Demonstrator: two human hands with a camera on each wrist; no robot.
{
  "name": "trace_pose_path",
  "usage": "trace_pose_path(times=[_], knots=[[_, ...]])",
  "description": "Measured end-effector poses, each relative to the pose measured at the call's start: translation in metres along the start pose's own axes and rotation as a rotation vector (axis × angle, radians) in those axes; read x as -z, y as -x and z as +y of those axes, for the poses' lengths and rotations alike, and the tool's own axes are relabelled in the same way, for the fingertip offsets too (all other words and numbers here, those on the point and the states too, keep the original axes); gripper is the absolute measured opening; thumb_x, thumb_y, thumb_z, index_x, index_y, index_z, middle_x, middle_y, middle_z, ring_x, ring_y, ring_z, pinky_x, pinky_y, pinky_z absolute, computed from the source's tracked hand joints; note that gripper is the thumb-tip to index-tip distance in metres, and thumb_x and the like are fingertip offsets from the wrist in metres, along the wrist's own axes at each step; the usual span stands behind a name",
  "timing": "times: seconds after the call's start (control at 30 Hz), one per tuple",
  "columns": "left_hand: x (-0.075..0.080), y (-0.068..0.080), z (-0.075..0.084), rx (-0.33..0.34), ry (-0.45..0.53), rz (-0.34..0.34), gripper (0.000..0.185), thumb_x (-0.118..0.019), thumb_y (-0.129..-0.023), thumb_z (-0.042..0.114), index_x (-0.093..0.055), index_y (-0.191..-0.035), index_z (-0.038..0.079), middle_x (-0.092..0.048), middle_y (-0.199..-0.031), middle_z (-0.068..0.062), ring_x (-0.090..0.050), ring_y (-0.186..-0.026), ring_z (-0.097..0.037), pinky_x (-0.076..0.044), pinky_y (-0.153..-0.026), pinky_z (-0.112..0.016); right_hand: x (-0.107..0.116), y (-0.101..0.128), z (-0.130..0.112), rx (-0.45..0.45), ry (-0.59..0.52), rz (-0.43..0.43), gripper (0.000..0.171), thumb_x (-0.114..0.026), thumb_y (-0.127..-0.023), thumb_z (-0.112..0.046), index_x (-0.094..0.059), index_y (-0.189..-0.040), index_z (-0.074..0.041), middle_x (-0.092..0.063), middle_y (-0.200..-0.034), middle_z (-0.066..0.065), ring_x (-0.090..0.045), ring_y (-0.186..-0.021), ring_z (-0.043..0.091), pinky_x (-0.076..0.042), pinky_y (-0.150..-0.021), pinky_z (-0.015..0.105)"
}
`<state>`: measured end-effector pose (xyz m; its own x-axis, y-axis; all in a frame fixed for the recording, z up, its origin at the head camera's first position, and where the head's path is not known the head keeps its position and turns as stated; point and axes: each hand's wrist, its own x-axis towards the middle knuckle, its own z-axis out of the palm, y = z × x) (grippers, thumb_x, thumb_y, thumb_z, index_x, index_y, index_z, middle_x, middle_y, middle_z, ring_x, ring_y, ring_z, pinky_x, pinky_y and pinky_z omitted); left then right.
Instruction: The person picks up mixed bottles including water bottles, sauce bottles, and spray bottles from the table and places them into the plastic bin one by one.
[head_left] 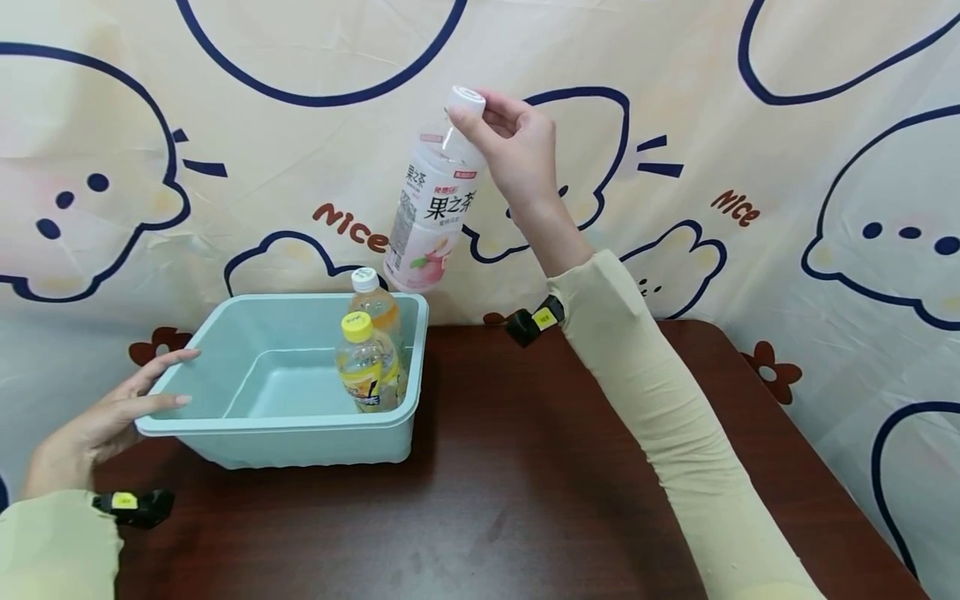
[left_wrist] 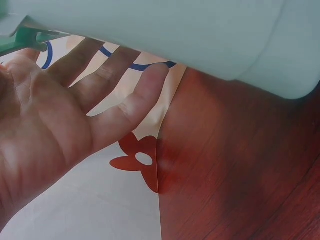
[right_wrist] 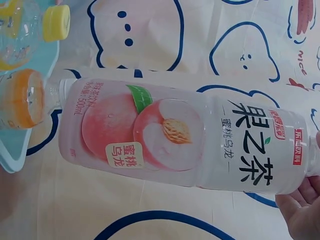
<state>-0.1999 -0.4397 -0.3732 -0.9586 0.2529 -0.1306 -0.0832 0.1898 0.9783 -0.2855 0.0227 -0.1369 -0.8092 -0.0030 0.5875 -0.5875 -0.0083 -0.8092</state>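
Observation:
My right hand (head_left: 521,146) pinches a peach tea bottle (head_left: 435,212) by its white cap, up in the air beyond the basin's back right corner. The bottle leans, its base lower and to the left; in the right wrist view its pink peach label fills the middle. My left hand (head_left: 105,421) grips the left rim of a light blue plastic basin (head_left: 277,425), thumb and index finger over the edge. Other fingers (left_wrist: 127,107) show beneath the rim in the left wrist view. Inside the basin, at its right end, stand a yellow-capped bottle (head_left: 367,371) and a white-capped orange drink bottle (head_left: 386,312).
The basin sits on a dark brown wooden table (head_left: 525,467), towards the left. Behind the table hangs a cream cloth (head_left: 300,158) with blue cartoon outlines. Each wrist wears a black strap with a small device (head_left: 534,323).

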Motion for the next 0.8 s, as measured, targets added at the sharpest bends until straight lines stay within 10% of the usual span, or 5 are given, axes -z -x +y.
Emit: trace_pose_path(times=[0.8], knots=[[-0.004,-0.003,0.0,-0.04,-0.024,0.017,0.056,-0.045,-0.093,0.005,-0.036,-0.132,0.043,-0.017,-0.128,0.009,-0.057,-0.082,-0.008,-0.053,-0.066,-0.029,-0.036,0.001,-0.013,0.017,-0.049,-0.042,0.039,-0.066,-0.083,-0.011,-0.057,-0.118,0.002,-0.06,-0.109,0.01,-0.058,-0.096,0.014,-0.044,-0.081,0.015]])
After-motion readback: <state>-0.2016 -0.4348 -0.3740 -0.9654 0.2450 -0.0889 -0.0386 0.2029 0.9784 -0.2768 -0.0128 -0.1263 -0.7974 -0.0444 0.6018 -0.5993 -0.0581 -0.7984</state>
